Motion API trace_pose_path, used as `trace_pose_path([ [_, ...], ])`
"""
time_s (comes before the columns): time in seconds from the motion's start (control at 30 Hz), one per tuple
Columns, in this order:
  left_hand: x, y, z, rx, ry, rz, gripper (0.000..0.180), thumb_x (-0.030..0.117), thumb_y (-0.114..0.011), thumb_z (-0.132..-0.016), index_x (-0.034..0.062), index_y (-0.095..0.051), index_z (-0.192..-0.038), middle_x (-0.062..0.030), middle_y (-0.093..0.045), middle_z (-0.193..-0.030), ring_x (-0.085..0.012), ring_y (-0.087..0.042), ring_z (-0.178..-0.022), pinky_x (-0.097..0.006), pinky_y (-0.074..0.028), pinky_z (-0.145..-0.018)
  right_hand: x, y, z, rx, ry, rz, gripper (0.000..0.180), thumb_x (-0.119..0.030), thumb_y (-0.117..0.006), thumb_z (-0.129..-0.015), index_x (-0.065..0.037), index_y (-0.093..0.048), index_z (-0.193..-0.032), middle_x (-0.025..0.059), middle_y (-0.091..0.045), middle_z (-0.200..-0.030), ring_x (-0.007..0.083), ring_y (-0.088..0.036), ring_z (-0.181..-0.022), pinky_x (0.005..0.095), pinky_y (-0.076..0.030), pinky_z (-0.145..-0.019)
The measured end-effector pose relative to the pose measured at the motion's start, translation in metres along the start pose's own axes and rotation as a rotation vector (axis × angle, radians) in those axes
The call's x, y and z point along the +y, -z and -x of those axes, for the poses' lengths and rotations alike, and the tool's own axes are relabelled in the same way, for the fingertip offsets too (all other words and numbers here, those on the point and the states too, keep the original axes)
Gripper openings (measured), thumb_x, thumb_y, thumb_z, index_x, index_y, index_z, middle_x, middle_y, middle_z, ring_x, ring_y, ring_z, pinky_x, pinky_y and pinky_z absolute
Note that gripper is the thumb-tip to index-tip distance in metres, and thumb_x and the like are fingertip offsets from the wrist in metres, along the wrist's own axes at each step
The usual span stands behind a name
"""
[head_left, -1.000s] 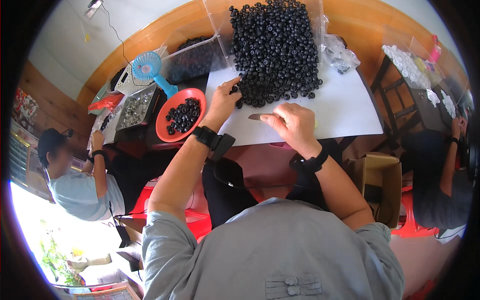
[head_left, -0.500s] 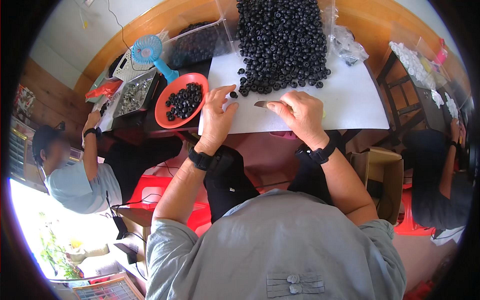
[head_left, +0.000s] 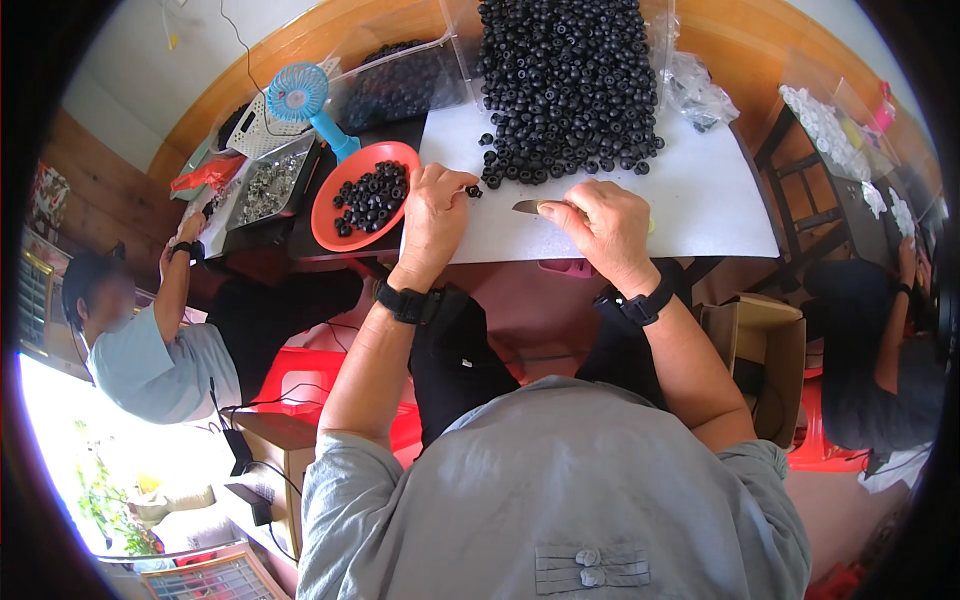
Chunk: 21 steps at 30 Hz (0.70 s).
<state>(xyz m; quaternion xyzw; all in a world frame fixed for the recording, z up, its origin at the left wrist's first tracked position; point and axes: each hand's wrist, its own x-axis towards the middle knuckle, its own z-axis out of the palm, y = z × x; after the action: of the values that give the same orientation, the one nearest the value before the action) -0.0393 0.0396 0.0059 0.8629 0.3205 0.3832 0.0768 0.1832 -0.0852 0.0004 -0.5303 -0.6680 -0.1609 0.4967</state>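
Note:
At the left part of the white work sheet [head_left: 700, 215], my left hand [head_left: 436, 215] has its thumb and index finger pinched on a small round black part [head_left: 473, 191]. My right hand [head_left: 606, 225] grips a small knife [head_left: 525, 207]; its short blade points left, while the handle is hidden in the fingers. Beyond both hands spreads a big heap of black ring-like parts [head_left: 565, 90], spilling from a clear bin. Just left of my left hand sits an orange-red bowl [head_left: 322, 215] with more such black parts in it.
A blue fan [head_left: 298, 92] stands behind the bowl, beside a tray of shiny small pieces [head_left: 268, 185]. Clear plastic bags [head_left: 698, 95] lie at the sheet's far right. A person [head_left: 160, 350] sits at the left, another [head_left: 870, 350] at the right. An open carton [head_left: 755, 350] stands below the table.
My left thumb and index finger have closed on the small black part, which was loose beside the fingertips before. The right hand with the knife has hardly moved.

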Motion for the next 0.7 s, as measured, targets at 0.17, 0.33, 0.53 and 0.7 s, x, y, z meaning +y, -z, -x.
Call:
trace_pose_path([
  [0.17,0.014,-0.001,-0.002,0.087,0.168,0.007,0.014,0.013,-0.075,-0.084,0.0020,-0.073,-0.093,-0.0128,-0.065,-0.092,-0.0332,-0.059,-0.096,-0.045,-0.050,-0.084,0.000,0.002,0.000,-0.008,-0.003,0.005,0.037,-0.032,-0.080,-0.087,-0.010,-0.056,-0.068,0.0052,-0.057,-0.063,0.0260,-0.059,-0.059,0.0403,-0.045,-0.053],
  [0.33,0.015,-0.004,-0.004,0.032,0.198,-0.090,0.017,0.015,-0.076,-0.084,0.0005,-0.072,-0.091,-0.0129,-0.065,-0.089,-0.0324,-0.060,-0.094,-0.044,-0.050,-0.083,0.000,-0.001,0.001,0.005,0.015,0.003,0.038,-0.032,-0.080,-0.087,-0.010,-0.056,-0.068,0.0050,-0.058,-0.063,0.0260,-0.059,-0.059,0.0403,-0.045,-0.054],
  [0.53,0.007,-0.009,-0.007,0.086,0.112,-0.054,0.016,0.016,-0.076,-0.082,0.0018,-0.075,-0.090,-0.0127,-0.066,-0.087,-0.0319,-0.061,-0.091,-0.043,-0.051,-0.081,-0.002,0.001,0.001,-0.005,0.014,0.010,0.038,-0.032,-0.080,-0.087,-0.010,-0.056,-0.068,0.0048,-0.058,-0.064,0.0258,-0.059,-0.060,0.0402,-0.045,-0.054],
  [0.7,0.009,-0.010,-0.014,0.024,0.107,-0.102,0.015,0.014,-0.074,-0.083,0.0012,-0.075,-0.090,-0.0132,-0.065,-0.088,-0.0333,-0.061,-0.093,-0.045,-0.050,-0.082,-0.001,0.000,0.001,0.010,0.024,0.021,0.038,-0.032,-0.080,-0.087,-0.010,-0.056,-0.068,0.0047,-0.057,-0.064,0.0254,-0.059,-0.060,0.0402,-0.045,-0.054],
])
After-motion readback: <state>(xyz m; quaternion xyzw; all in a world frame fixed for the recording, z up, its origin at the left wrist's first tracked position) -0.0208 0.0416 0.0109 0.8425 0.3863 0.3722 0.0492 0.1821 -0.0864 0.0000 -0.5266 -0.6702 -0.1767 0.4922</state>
